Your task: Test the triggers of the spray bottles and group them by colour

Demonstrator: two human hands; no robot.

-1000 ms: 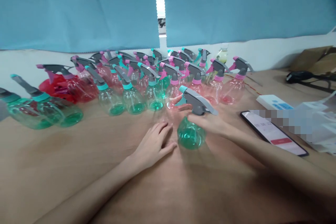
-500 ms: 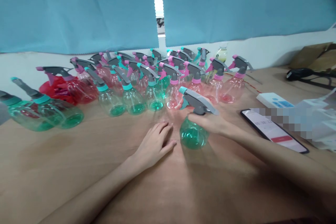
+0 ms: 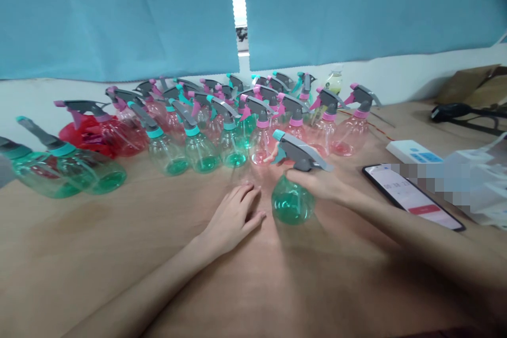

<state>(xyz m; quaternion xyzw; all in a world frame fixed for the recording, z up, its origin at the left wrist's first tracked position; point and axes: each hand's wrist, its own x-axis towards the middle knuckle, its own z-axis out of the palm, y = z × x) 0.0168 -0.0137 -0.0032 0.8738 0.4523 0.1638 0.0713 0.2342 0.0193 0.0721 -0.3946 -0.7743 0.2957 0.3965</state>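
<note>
A green spray bottle [image 3: 292, 206] with a grey and turquoise trigger head is in my right hand [image 3: 312, 184]. That hand is closed around the bottle's neck just under the head, with fingers by the trigger; part of the grip is hidden behind the bottle. My left hand [image 3: 234, 212] lies on the wooden table [image 3: 166, 243] to the left of this bottle, fingers loosely stretched and holding nothing. Beyond both hands stand other spray bottles; a green one [image 3: 234, 150] and a pink one [image 3: 261, 145] are closest.
Several more green and pink spray bottles reach back to the wall, two green ones [image 3: 93, 171] at far left. A red plastic bag [image 3: 85, 134] lies among them. To the right are a phone [image 3: 412, 198], a white power strip [image 3: 414, 152], black glasses [image 3: 467, 113] and a cardboard box [image 3: 471, 84].
The head of the spray bottle in my right hand has shifted very slightly to the right. My left hand and the standing bottles have stayed in place.
</note>
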